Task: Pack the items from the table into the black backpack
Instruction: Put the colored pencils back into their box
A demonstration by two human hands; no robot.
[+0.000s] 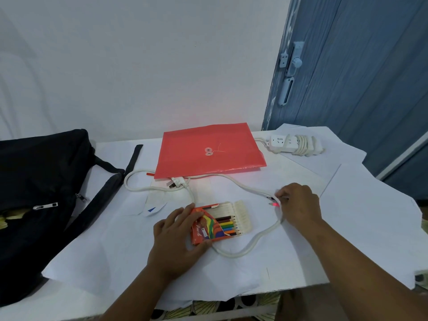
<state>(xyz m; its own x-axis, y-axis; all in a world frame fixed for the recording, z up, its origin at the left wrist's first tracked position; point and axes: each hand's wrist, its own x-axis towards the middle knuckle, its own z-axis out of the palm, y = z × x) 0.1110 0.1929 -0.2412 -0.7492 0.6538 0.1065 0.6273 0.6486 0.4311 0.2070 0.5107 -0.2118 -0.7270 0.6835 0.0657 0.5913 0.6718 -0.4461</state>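
Orange cardboard pencil box (209, 224) lies near the table's (359, 239) front edge, its tray slid out with coloured pencils (228, 224) in part of its slots. The left hand (178, 237) grips the box; the right hand (298, 205) pinches a pencil (273, 201) just beside the white cable (250, 242). At far left lies the black backpack (39, 200), unzipped. A red envelope (208, 151) sits behind.

The pencil box (217, 224) lies on the table (115, 239) under the left hand (176, 237) — the landmark here. Left of it, at the table's edge, lies the backpack (39, 193). Behind it lies the envelope (208, 150), and behind and right, the power strip (295, 143). The cord (250, 245) loops round the box's right side — the right hand (298, 205) rests there, pinching a pencil (274, 204)
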